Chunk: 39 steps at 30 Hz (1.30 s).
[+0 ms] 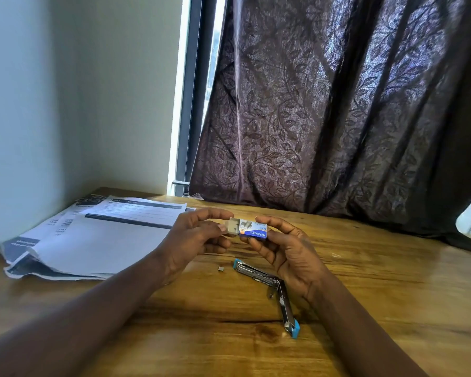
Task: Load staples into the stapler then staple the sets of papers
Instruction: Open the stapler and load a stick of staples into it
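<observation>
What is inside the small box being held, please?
A pale tray slid partly out of the box, with what look like staples in it; the box covers the rest.

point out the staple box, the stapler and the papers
staple box (256,232), head view, on its blue sleeve
stapler (296,329), head view, on its near blue tip
papers (101,240), head view, on the top sheet

We note wooden table (392,281): paper sets (101,240) far L, opened stapler (259,276) w/ blue ends ctr, small staple bit (220,268) just beside it.
</observation>
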{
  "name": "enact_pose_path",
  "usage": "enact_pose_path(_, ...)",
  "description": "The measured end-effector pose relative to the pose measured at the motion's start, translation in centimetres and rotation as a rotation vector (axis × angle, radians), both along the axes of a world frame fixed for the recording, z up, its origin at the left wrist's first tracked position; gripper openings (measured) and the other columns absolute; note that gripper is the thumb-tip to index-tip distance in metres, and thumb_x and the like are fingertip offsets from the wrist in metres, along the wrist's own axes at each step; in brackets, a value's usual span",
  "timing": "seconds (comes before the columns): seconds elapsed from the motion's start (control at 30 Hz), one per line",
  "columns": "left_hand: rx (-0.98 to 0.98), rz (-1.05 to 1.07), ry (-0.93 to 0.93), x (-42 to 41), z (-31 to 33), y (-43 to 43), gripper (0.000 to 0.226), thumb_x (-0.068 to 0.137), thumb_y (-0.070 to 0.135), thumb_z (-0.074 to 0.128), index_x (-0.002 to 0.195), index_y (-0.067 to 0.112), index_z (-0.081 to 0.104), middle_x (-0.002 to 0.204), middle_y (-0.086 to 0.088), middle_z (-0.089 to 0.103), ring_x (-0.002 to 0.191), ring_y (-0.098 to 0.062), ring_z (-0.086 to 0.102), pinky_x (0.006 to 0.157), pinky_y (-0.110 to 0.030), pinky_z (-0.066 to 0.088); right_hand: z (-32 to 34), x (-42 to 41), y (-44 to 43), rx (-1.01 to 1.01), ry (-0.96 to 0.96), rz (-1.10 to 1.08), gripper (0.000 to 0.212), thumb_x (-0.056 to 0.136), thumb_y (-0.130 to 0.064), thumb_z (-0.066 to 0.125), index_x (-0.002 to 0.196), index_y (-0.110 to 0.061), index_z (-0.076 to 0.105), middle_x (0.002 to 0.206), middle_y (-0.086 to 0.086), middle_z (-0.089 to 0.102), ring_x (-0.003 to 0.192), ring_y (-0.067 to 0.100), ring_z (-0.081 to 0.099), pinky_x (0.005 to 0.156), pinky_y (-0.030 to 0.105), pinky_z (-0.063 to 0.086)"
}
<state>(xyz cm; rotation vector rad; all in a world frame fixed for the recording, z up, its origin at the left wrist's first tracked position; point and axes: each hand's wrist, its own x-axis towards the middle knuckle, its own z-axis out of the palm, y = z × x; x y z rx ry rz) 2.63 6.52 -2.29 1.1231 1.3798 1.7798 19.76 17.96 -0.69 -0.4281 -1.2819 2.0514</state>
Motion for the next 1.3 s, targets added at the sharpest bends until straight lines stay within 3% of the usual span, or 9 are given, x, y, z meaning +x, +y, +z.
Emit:
enact_pose_path(0.17,-0.018,0.029,0.011,0.2,0.1,0.0,0.029,0.101,-0.002,0.052,0.115,0.015,0.072,0.091,-0.014,0.078,0.073,-0.022,0.074,0.072,-0.037,0.063,0.0,0.1,0.2,-0.018,-0.001,0.007,0.026,0.096,0.004,0.046,0.111,0.005,0.067,0.110,0.033,0.071,0.090,0.038,0.076,0.076,0.031,0.064)
enact_pose_path(0.3,-0.041,0.046,0.074,0.5,0.1,0.0,0.028,0.102,-0.001,0.052,0.119,0.016,0.066,0.093,-0.017,0.077,0.072,-0.021,0.075,0.070,-0.035,0.064,-0.1,0.0,0.1,0.037,-0.015,-0.022,0.031,0.088,-0.010,0.069,0.115,0.006,0.067,0.113,0.030,0.072,0.095,0.035,0.074,0.074,0.029,0.064)
enact_pose_path(0.47,0.110,0.301,0.746,0.9,-0.4,0.0,0.023,0.096,0.014,0.067,0.114,0.025,0.059,0.110,0.015,0.068,0.097,-0.002,0.067,0.072,-0.017,0.058,-0.6,-0.2,-0.1,0.273,-0.114,-0.146,0.017,0.086,0.000,0.073,0.104,0.000,0.072,0.098,0.024,0.076,0.087,0.028,0.074,0.068,0.028,0.064)
enact_pose_path(0.6,0.138,0.342,0.991,0.9,-0.4,0.0,0.014,0.090,0.018,0.073,0.098,0.029,0.067,0.103,0.017,0.065,0.094,-0.003,0.064,0.074,-0.019,0.056,-0.7,-0.2,-0.2,0.359,-0.127,-0.204,0.014,0.088,-0.001,0.072,0.102,-0.002,0.073,0.086,0.014,0.076,0.075,0.021,0.073,0.063,0.027,0.062)
enact_pose_path(0.77,0.098,0.331,0.956,0.5,-0.8,0.3,0.015,0.090,0.020,0.075,0.104,0.027,0.077,0.099,0.017,0.070,0.090,-0.003,0.066,0.074,-0.016,0.054,-0.9,-0.3,-0.2,0.384,-0.139,-0.213,0.013,0.092,-0.002,0.068,0.103,-0.003,0.074,0.088,0.013,0.077,0.074,0.020,0.072,0.059,0.025,0.059)
enact_pose_path(0.93,0.085,0.365,0.897,0.4,-1.0,0.5,0.019,0.090,0.021,0.076,0.107,0.027,0.080,0.101,0.015,0.075,0.090,-0.003,0.068,0.078,-0.024,0.059,-1.0,-0.2,-0.1,0.399,-0.157,-0.184,0.013,0.094,-0.004,0.066,0.104,-0.006,0.074,0.095,0.017,0.077,0.077,0.020,0.072,0.061,0.024,0.059)
enact_pose_path(1.2,-0.081,0.299,0.855,0.4,-0.7,0.4,0.013,0.085,0.024,0.081,0.097,0.029,0.080,0.093,0.017,0.073,0.084,0.005,0.065,0.063,-0.011,0.051,-1.2,-0.3,-0.1,0.430,-0.197,-0.161,0.014,0.095,-0.003,0.065,0.105,-0.006,0.074,0.094,0.018,0.077,0.068,0.014,0.071,0.061,0.023,0.059)
enact_pose_path(1.3,-0.117,0.288,0.890,0.3,-0.7,0.4,0.009,0.086,0.025,0.080,0.095,0.028,0.079,0.094,0.016,0.073,0.085,0.007,0.064,0.062,-0.013,0.051,-1.3,-0.4,-0.1,0.427,-0.200,-0.148,0.014,0.095,-0.003,0.065,0.105,-0.006,0.074,0.094,0.018,0.077,0.067,0.014,0.069,0.061,0.023,0.060)
